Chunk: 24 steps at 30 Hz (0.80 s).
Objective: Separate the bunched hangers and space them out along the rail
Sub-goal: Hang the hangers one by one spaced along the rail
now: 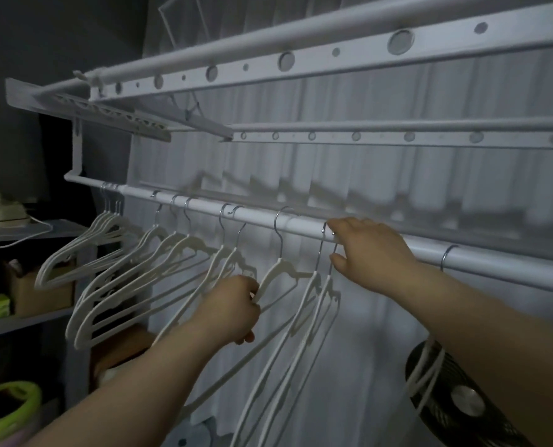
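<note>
Partway, by my reading: a tight bunch of hangers (109, 201) hangs at the rail's (259, 217) far-left end, others sit in loose pairs; left hand (236, 309) closed on one hanger's shoulder (273, 279), right hand (370, 253) pinching two touching hooks (328, 240) at the rail.

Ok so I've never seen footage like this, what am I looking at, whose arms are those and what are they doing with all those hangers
There is one picture, taken by a camera worn on a person's head, so the two bare arms are the wearer's own. No machine is involved. A white rail runs across in front of a curtain, with white hangers hooked on it. The left hand has its grip closed on one hanger's shoulder. The right hand is up at the rail, fingers around the hooks of a close pair. A tight bunch hangs at the far left end.
</note>
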Motion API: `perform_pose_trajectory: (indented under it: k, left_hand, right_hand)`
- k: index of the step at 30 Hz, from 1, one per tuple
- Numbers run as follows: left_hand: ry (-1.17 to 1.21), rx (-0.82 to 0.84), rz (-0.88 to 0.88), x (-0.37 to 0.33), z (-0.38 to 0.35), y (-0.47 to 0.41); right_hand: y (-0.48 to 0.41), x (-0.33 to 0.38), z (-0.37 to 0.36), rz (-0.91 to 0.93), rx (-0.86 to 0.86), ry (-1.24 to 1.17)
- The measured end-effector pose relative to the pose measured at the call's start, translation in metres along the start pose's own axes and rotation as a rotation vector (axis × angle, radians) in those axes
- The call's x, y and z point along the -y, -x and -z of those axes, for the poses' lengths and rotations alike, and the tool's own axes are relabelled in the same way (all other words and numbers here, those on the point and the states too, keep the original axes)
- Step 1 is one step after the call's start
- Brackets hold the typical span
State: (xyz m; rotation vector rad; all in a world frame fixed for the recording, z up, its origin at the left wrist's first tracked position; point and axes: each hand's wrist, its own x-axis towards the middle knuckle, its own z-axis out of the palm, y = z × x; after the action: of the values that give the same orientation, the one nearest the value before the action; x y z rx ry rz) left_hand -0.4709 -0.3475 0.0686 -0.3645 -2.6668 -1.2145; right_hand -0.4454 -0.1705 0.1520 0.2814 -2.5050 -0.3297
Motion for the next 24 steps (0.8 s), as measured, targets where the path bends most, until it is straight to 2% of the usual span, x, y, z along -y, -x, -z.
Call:
perform_pose_trajectory:
  k: [7,17,24]
  left_hand:
    - [-0.024,0.075,-0.053,-0.003,-0.004,-0.005]
    - [-0.101,0.167,-0.068,-0.001,-0.009,-0.015]
    - [-0.159,0.184,-0.171,0.008,0.003,-0.012]
  right_hand:
    - [-0.005,0.004,-0.002,-0.066,-0.014,-0.065]
    - [-0.005,0.012,-0.001,-0.093,-0.007,-0.011]
    - [-0.007,0.016,0.001,-0.127,0.018,0.015]
